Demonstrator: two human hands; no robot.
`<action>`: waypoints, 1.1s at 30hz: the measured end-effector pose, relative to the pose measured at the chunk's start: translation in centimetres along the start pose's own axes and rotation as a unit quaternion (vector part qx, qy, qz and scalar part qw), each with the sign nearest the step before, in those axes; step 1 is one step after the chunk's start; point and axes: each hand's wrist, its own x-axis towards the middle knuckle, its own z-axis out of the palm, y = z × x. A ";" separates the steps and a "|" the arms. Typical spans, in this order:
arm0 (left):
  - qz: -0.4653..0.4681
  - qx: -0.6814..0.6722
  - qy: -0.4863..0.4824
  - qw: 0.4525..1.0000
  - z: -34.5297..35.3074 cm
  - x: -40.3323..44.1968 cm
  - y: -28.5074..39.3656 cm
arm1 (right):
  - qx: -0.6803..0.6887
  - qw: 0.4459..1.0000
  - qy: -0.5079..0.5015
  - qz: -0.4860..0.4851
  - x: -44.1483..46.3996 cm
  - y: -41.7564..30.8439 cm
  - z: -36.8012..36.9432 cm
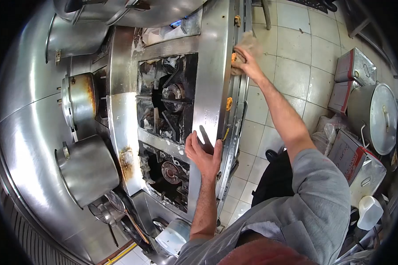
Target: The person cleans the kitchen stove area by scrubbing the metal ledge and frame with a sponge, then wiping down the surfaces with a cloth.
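Note:
My left hand rests on the steel front ledge of a stove, fingers apart and holding nothing; a dark shape, perhaps its reflection, shows beside the fingers. Farther along, my right hand grips a brownish cloth, blurred at its top, against the stove's front panel. An orange knob is right by the cloth. Another orange knob sits on the panel between my two hands. Left of the ledge are two soiled burners, an upper one and a lower one.
Big steel pots stand behind the burners, one a stained lidded pot. A large pot is near my left forearm. On the right, a lidded pot and metal tins stand by the tiled floor.

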 end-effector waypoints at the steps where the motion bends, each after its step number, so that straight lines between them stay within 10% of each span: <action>1: 0.004 0.005 0.011 1.000 0.1 -0.1 0.0 | -0.092 0.994 -0.058 -0.017 1.0 -0.4 0.1; 11: 0.018 0.034 0.011 0.999 0.0 0.0 0.1 | 0.073 0.976 -0.081 0.187 1.8 -1.5 -0.1; 27: 0.005 0.035 0.002 0.999 0.0 0.2 0.2 | 0.054 0.990 -0.086 0.097 0.7 -1.5 -0.8; 33: -0.008 0.036 -0.004 0.999 0.0 0.3 0.2 | 0.227 0.960 0.063 0.150 5.3 3.4 -6.4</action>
